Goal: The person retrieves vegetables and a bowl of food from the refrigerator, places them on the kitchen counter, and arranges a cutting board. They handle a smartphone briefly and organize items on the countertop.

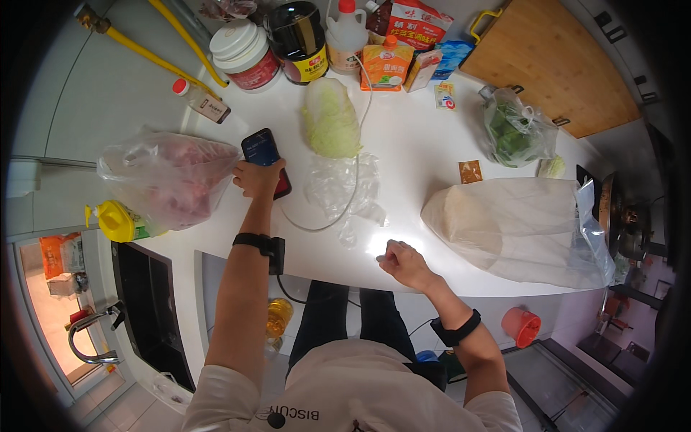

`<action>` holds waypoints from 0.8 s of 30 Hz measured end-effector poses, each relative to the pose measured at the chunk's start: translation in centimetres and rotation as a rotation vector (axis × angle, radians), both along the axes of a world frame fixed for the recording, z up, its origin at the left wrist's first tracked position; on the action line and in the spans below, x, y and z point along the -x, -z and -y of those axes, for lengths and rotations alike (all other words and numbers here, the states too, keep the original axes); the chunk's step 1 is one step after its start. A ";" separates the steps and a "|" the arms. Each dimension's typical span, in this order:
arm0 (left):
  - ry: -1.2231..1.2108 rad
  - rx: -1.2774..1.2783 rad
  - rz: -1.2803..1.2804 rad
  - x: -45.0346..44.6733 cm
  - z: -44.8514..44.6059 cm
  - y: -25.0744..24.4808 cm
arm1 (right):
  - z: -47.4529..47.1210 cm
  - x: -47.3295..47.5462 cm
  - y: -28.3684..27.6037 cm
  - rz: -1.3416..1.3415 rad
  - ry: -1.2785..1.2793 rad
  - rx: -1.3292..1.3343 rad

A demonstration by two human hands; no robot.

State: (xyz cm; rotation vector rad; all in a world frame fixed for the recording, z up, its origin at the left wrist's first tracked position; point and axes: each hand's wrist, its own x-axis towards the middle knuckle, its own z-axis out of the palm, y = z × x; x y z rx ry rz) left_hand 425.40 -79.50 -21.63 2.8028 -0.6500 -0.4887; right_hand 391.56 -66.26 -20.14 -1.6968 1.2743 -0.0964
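My left hand [258, 177] spans a dark smartphone [261, 148] on the white counter, its thumb and fingers at the two long edges. The screen is lit above the hand, and the palm hides part of the lower end. Curled loosely, my right hand [405, 263] is over the counter's front edge with nothing visible in it. Between and beyond the hands lie a crumpled clear plastic bag [334, 186] and a napa cabbage [330, 119]. A pale cable [352, 200] crosses the bag. Left of the phone sits a translucent bag of pinkish contents [181, 181].
A large pale bag [518, 232] with a round shape inside lies right. Behind it are a bag of greens [513, 127] and a brown sachet [470, 171]. Seasoning jars and a dark sauce jug [297, 40] line the back. A sink [154, 308] is at left, a cutting board [556, 65] back right.
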 end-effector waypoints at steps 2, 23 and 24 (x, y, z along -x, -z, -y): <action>-0.003 -0.003 -0.010 0.0 0.0 0.0 | 0.0 0.1 0.0 0.001 -0.002 -0.005; -0.012 -0.003 -0.011 0.0 -0.1 0.3 | -0.2 0.7 0.8 0.025 -0.023 -0.012; -0.016 -0.002 -0.006 0.0 -0.1 0.4 | -0.2 0.7 0.9 0.028 -0.025 -0.011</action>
